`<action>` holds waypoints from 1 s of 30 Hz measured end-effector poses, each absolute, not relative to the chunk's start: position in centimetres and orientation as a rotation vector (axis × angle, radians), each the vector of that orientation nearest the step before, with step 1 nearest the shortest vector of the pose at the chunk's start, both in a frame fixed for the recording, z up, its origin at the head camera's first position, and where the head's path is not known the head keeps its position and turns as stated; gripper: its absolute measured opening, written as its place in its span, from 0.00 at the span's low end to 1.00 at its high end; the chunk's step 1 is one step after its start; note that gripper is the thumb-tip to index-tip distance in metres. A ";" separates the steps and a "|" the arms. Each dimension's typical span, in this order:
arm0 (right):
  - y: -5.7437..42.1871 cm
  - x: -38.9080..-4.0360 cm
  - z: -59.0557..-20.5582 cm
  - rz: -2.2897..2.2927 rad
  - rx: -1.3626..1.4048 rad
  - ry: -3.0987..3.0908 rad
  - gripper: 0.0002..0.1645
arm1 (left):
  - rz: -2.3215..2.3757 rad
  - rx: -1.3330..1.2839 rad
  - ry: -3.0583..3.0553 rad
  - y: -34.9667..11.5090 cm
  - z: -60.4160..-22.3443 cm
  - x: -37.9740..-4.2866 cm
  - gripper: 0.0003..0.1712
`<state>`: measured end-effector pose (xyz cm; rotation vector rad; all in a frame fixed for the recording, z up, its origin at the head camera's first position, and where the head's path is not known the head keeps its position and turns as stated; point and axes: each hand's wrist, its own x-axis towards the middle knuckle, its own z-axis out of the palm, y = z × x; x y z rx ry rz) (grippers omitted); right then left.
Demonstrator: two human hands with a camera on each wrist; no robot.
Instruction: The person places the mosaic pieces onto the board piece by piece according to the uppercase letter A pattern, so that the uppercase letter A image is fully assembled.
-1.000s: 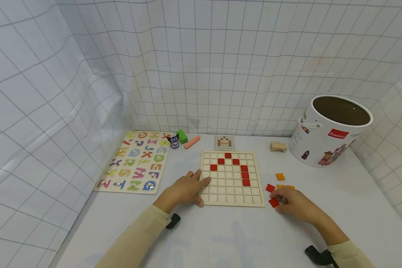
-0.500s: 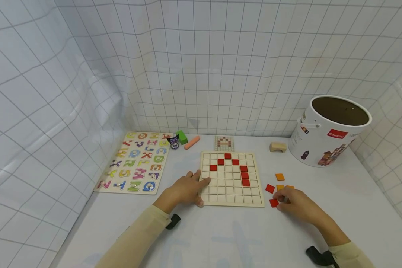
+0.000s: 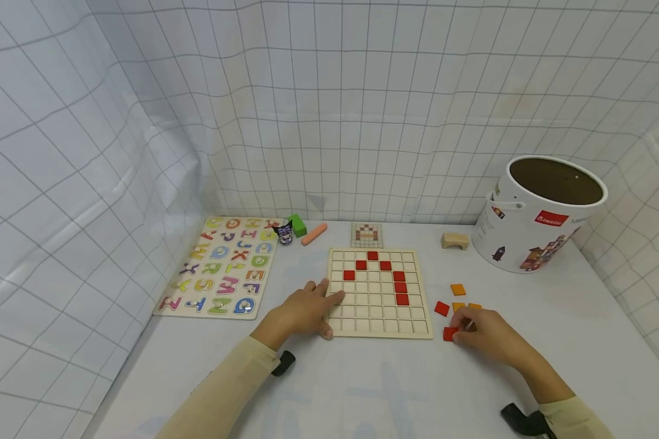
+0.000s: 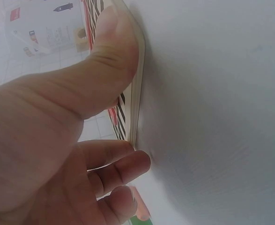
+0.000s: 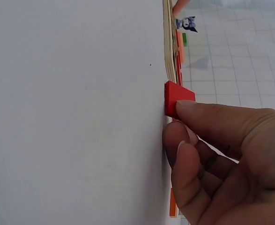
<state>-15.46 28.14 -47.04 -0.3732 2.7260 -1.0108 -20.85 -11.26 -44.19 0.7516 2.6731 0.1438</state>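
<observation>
A pale wooden grid board (image 3: pixel 377 314) lies on the table, with several red square tiles set in its cells as an arch, longer down the right side. My left hand (image 3: pixel 304 310) rests at its left edge, index finger over the rim; in the left wrist view the thumb (image 4: pixel 107 51) lies against the board's edge. Right of the board, my right hand (image 3: pixel 489 336) pinches a red square tile (image 3: pixel 450 334) between thumb and finger. In the right wrist view this red tile (image 5: pixel 175 96) stands tilted against the table. Another red tile (image 3: pixel 442 308) and several orange tiles (image 3: pixel 458 289) lie close by.
A small pattern card (image 3: pixel 367 235) lies behind the board. An alphabet puzzle (image 3: pixel 216 268), a cartoon figure (image 3: pixel 284 233), a green block (image 3: pixel 298 225) and an orange stick (image 3: pixel 314 234) are left. A wooden arch block (image 3: pixel 454 241) and a white bucket (image 3: pixel 527 225) stand at the back right.
The fingers of my right hand have closed in on the red tile, which has turned slightly and shifted a little. My left hand has stayed on the board's edge.
</observation>
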 end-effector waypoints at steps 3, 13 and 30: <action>28.3 -15.6 -47.2 -1.079 -0.339 2.691 0.08 | 0.141 0.758 2.674 -11.2 -44.3 -20.8 0.53; 28.6 -15.7 -46.7 -1.302 -0.290 2.539 0.19 | 0.142 0.771 2.676 -11.1 -44.3 -20.8 0.53; 22.8 -19.4 -45.3 -1.504 -0.389 2.327 0.24 | 0.131 0.736 2.740 -11.2 -44.7 -20.9 0.55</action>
